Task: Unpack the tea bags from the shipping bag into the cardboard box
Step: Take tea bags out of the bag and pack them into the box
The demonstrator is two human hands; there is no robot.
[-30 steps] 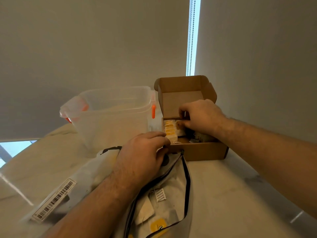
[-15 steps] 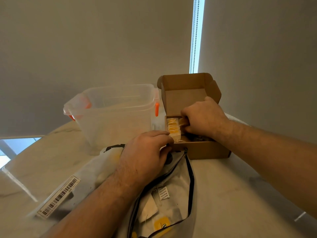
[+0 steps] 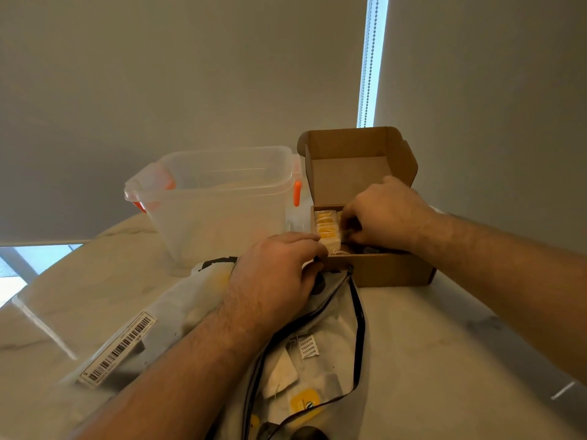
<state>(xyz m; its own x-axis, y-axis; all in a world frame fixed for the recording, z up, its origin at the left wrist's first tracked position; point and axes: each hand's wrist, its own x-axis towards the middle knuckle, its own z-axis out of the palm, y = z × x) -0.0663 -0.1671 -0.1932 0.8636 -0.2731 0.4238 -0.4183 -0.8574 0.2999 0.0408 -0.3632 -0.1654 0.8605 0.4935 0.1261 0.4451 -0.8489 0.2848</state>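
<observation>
An open cardboard box stands on the table with its lid up. A row of yellow-tagged tea bags fills its left side. My right hand is inside the box, fingers curled down beside that row and pinching a tea bag that they mostly hide. My left hand grips the box's front left corner, index finger on the rim and thumb on the front wall. The white shipping bag with a black zipper lies open under my left forearm. A few loose tea bags show inside it.
A clear plastic tub with orange latches stands left of the box, close behind my left hand. A barcode label sits on the bag's left part. The pale marble table extends to the right, with window blinds close behind.
My right hand has pushed lower into the box, against the row of tea bags. My left hand has stayed at the box's corner.
</observation>
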